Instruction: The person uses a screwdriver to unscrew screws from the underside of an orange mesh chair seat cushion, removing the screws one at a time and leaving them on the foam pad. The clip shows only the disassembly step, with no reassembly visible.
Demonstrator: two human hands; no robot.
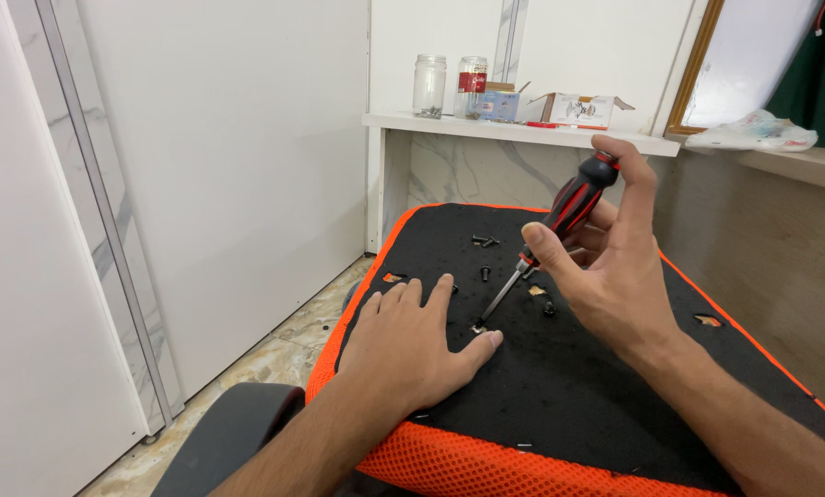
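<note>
Two glass jars stand at the left end of the white shelf [523,132]: a clear jar [429,86] with a thin layer of small dark bits at its bottom, then a jar with a red label [471,87]. Just right of them sits a small blue-fronted box [498,104] with its flaps up, then a wider white carton [578,110], also flapped open, its printing too small to make out. At the far right a crumpled plastic bag [753,131] lies on a wooden ledge. Below, a black seat pad [569,387] edged in orange mesh fills the lower middle; its right corner is cut off. The left hand [412,345] lies flat near the pad's left edge, fingers spread, thumb tip touching a small metal fitting [478,327]. The right hand [606,276] is closed round a screwdriver [546,241] with a black and red handle, forefinger on its cap, the tool tilted so its tip meets that fitting beside the left thumb. Loose black screws [484,242] lie toward the pad's far edge, one more [549,308] partly hidden under the right hand. A grey curved part [233,433] at the lower left is cut off.
</note>
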